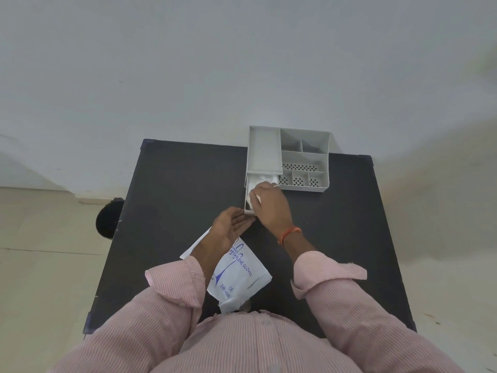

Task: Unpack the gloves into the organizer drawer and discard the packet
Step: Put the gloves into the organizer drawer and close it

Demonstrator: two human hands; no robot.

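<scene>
Gloves [254,187]: thin white film, soft, light, slippery; lodged in pulled-out drawer [247,196] of organizer [326,160], pressed down by right hand [270,204], fingers curled on wad. Left hand [231,223]: fingers flat, steadying drawer front. Packet [236,275]: limp, judged emptied, on worktop [172,184]; best pinched at edge.

Soft, even daylight, fairly bright; no hard glare. Wall [242,63] shades grey w/ vignetting toward the corners. Faint shadows under the hands on the dark matte surface [172,184]. Strong fisheye bend at edges; shirt [255,345] at bottom slightly blurred.
</scene>
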